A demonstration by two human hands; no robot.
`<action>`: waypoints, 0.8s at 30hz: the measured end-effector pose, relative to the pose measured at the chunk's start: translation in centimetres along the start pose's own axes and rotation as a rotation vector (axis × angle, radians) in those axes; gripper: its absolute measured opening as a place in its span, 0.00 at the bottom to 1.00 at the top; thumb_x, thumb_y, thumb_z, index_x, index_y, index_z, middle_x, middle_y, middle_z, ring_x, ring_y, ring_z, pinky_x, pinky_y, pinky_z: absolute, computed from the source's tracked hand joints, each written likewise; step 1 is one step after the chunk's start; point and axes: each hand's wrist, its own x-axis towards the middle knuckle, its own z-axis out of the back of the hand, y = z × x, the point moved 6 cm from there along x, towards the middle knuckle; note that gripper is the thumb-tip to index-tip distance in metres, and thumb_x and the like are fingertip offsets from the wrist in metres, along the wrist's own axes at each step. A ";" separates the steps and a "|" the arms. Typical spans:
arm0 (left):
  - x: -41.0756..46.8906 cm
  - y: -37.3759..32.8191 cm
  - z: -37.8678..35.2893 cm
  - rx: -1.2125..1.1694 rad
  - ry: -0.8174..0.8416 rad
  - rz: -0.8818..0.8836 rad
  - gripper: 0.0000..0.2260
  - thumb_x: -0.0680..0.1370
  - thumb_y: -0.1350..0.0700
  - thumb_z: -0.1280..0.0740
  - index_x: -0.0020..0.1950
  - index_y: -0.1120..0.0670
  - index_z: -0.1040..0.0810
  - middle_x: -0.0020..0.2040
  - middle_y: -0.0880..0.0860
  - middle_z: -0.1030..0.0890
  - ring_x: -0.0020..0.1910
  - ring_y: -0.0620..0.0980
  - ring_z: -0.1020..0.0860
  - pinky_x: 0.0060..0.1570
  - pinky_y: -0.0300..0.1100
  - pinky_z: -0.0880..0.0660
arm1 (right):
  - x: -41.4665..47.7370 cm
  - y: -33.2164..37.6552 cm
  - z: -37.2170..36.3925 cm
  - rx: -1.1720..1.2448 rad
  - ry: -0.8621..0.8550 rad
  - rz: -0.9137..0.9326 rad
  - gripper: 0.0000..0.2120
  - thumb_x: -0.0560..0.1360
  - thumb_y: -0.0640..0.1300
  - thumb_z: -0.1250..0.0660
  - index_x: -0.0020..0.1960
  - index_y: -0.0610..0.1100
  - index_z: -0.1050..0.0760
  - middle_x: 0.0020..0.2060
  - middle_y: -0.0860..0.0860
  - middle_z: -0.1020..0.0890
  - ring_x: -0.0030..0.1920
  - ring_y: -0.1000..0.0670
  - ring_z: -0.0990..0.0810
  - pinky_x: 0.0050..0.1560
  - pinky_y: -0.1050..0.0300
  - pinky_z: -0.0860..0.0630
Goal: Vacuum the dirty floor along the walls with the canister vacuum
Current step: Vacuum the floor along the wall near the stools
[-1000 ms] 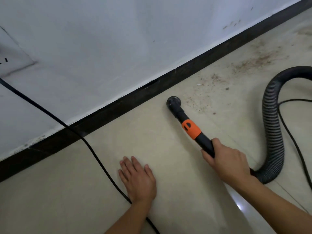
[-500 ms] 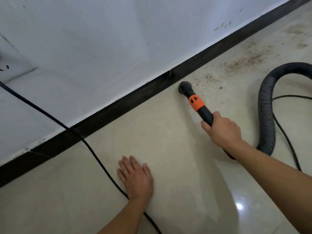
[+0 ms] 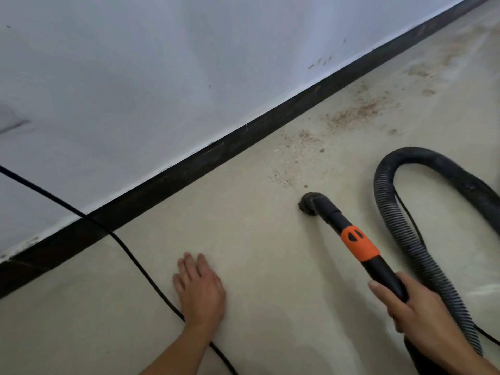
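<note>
My right hand (image 3: 422,309) grips the black vacuum wand (image 3: 378,269), which has an orange collar (image 3: 358,246). Its bent nozzle tip (image 3: 309,203) sits on the beige tiled floor, away from the dark baseboard (image 3: 216,155). Brown dirt (image 3: 349,115) is scattered on the floor beyond the nozzle, along the wall to the right. The ribbed black hose (image 3: 405,231) loops behind the wand at the right. My left hand (image 3: 200,288) rests flat on the floor, fingers straight.
A black power cord (image 3: 130,255) runs from the white wall (image 3: 162,77) down across the baseboard and floor, passing under my left wrist. A second thin cable (image 3: 408,215) lies beside the hose.
The nozzle has pulled back from the baseboard toward me and to the right. My right hand drew back with the wand. My left hand stayed flat on the floor.
</note>
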 end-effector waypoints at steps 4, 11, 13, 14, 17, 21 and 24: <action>-0.6 -3.2 -0.4 -0.023 0.055 -0.167 0.23 0.83 0.54 0.47 0.78 0.59 0.42 0.78 0.62 0.45 0.77 0.59 0.48 0.75 0.54 0.51 | 1.6 0.1 1.0 0.232 -0.038 -0.034 0.15 0.76 0.50 0.29 0.38 0.41 0.27 0.22 0.46 0.24 0.20 0.49 0.27 0.21 0.58 0.32; -0.4 -4.7 -0.6 0.054 0.130 -0.158 0.24 0.83 0.48 0.53 0.79 0.54 0.49 0.79 0.58 0.52 0.78 0.56 0.53 0.75 0.51 0.53 | 5.0 0.7 0.6 0.524 0.001 -0.138 0.15 0.77 0.52 0.31 0.43 0.40 0.27 0.24 0.46 0.26 0.22 0.46 0.28 0.23 0.56 0.30; -0.6 -4.7 -0.5 0.064 0.130 -0.163 0.24 0.84 0.49 0.54 0.79 0.54 0.50 0.80 0.57 0.52 0.78 0.55 0.54 0.75 0.51 0.54 | 5.7 1.1 -0.2 0.590 0.036 -0.173 0.15 0.77 0.53 0.31 0.44 0.41 0.26 0.24 0.46 0.25 0.22 0.46 0.28 0.24 0.55 0.29; -0.6 -4.6 -0.5 0.064 0.126 -0.159 0.24 0.84 0.49 0.54 0.79 0.54 0.50 0.80 0.57 0.52 0.78 0.55 0.54 0.75 0.51 0.54 | 5.8 1.6 -1.1 0.599 0.086 -0.168 0.16 0.76 0.53 0.31 0.44 0.41 0.26 0.25 0.46 0.25 0.22 0.46 0.28 0.24 0.55 0.29; -0.4 -4.5 -0.4 0.062 0.116 -0.152 0.24 0.84 0.49 0.54 0.79 0.54 0.50 0.80 0.57 0.52 0.78 0.55 0.54 0.75 0.51 0.54 | 6.1 2.7 -2.3 0.634 0.149 -0.154 0.16 0.76 0.54 0.30 0.43 0.41 0.26 0.25 0.45 0.25 0.22 0.46 0.28 0.23 0.56 0.29; -0.7 -4.7 -0.6 0.064 0.107 -0.159 0.24 0.83 0.49 0.54 0.79 0.54 0.50 0.80 0.58 0.52 0.78 0.55 0.54 0.75 0.51 0.54 | 7.8 3.2 -2.2 0.727 0.054 -0.208 0.15 0.77 0.53 0.31 0.44 0.41 0.27 0.24 0.46 0.26 0.21 0.47 0.29 0.24 0.56 0.28; -0.9 -4.5 -0.6 0.060 0.087 -0.145 0.24 0.83 0.49 0.55 0.79 0.54 0.50 0.80 0.58 0.52 0.78 0.56 0.54 0.76 0.52 0.55 | 7.7 4.4 -4.2 0.595 0.144 -0.108 0.16 0.76 0.55 0.31 0.44 0.42 0.27 0.25 0.47 0.25 0.22 0.46 0.27 0.24 0.55 0.28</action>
